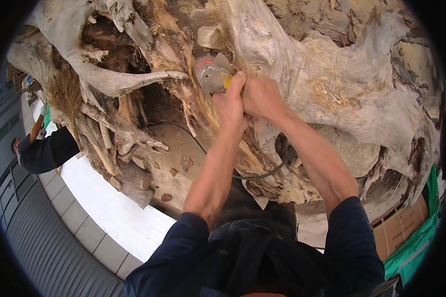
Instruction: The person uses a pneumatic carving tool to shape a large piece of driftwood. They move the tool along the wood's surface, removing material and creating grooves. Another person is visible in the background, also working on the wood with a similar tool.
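Observation:
A grey angle grinder [210, 75] with a yellow part on its body is pressed against a huge, gnarled, pale tree root [342, 84]. My left hand [230, 101] grips the grinder's body from below. My right hand [260, 96] closes around the tool's rear end right beside the left hand. Fresh yellowish wood shows beneath the grinder where the bark is cut away. A black power cord [262, 174] loops down from under my right forearm across the root.
Another person in a dark sleeve [44, 151] works at the left edge of the root. A dry broom-like bundle [64, 94] stands by them. Tiled floor [84, 222] lies lower left; a cardboard box [399, 227] and green sheet [416, 247] at lower right.

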A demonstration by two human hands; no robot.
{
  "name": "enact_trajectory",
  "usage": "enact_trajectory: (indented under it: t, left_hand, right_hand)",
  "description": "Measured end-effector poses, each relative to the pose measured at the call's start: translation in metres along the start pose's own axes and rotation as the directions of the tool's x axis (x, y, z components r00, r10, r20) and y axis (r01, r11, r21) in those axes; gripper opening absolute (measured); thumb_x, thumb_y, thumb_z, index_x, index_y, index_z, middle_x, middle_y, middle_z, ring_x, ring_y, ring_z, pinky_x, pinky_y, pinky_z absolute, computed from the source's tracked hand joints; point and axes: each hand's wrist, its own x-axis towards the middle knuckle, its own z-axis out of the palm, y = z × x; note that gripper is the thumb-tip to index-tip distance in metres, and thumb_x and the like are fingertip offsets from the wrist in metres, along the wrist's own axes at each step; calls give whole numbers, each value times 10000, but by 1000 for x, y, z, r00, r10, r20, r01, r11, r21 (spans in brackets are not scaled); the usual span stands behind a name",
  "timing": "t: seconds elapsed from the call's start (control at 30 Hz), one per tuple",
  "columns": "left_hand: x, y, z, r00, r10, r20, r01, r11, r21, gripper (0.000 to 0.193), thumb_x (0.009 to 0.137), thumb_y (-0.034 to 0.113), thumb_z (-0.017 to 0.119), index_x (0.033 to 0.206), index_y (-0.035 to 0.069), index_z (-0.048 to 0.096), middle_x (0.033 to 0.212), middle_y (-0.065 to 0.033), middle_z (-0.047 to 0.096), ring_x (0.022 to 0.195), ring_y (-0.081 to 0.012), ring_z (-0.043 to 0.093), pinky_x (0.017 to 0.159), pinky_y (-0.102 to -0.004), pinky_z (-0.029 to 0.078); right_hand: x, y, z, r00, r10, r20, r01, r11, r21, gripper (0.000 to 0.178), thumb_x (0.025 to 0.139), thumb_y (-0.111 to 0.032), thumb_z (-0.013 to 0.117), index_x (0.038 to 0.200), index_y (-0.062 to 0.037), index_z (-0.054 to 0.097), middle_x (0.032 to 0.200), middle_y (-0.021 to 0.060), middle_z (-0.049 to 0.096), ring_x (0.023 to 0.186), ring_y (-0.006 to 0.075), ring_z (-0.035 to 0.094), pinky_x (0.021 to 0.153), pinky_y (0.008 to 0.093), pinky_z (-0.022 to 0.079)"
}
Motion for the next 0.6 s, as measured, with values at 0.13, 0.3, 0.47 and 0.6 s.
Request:
enact_trajectory:
  t: [0.13,0.3,0.47,0.6]
  left_hand:
    - [6,-2,-4,1000,14,23,-14,1000,19,327,953,147,696,1223,11,569,1069,-48,637,954,-152,631,845,-346,550]
    - [1,1,1,1000,-3,10,3,999,32,327,949,155,702,1218,18,575,1070,-55,641,952,-159,639,832,-352,559]
    - [6,-2,-2,1000,14,21,-14,1000,3,262,956,155,688,1171,35,601,1062,-41,644,944,-154,641,819,-351,562]
    - [7,-30,-22,997,-80,6,80,977,-196,358,917,148,741,1195,-28,601,1077,-69,654,938,-152,633,815,-349,549]
  right_hand:
    - [-2,-3,-10,1000,-5,-7,5,999,-40,309,838,-300,648,871,-1,717,717,231,689,702,415,703,656,492,543]
    - [-5,-7,-11,1000,31,0,-31,999,7,310,839,-302,648,859,-2,722,737,231,704,720,414,713,672,491,555]
    - [-2,-8,-9,1000,21,1,-21,999,-35,294,844,-284,639,871,-5,724,741,239,703,730,417,715,685,496,559]
    - [-15,-5,0,999,-26,30,28,997,-67,305,826,-272,659,781,27,700,708,254,674,693,446,688,655,516,538]
